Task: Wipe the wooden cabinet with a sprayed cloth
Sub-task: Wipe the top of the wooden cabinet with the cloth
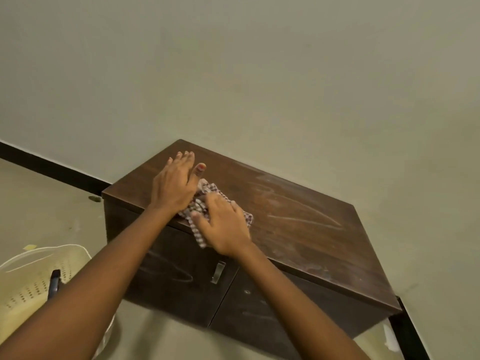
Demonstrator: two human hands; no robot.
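Lengthwise along cabinet (298, 216) front edge, cloth (205, 203) under both hands.

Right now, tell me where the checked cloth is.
In the head view, the checked cloth lies on the wooden cabinet top near its front left edge, under both hands, one corner hanging over the front.

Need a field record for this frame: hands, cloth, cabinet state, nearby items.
left hand: flat on cabinet top, partly on cloth
right hand: pressing on cloth at front edge
cloth: checkered, bunched, one end hanging over the edge
cabinet: dark wood, dusty streaks on top and doors, doors shut
door handle: metal, left door
basket: cream, perforated, floor at left
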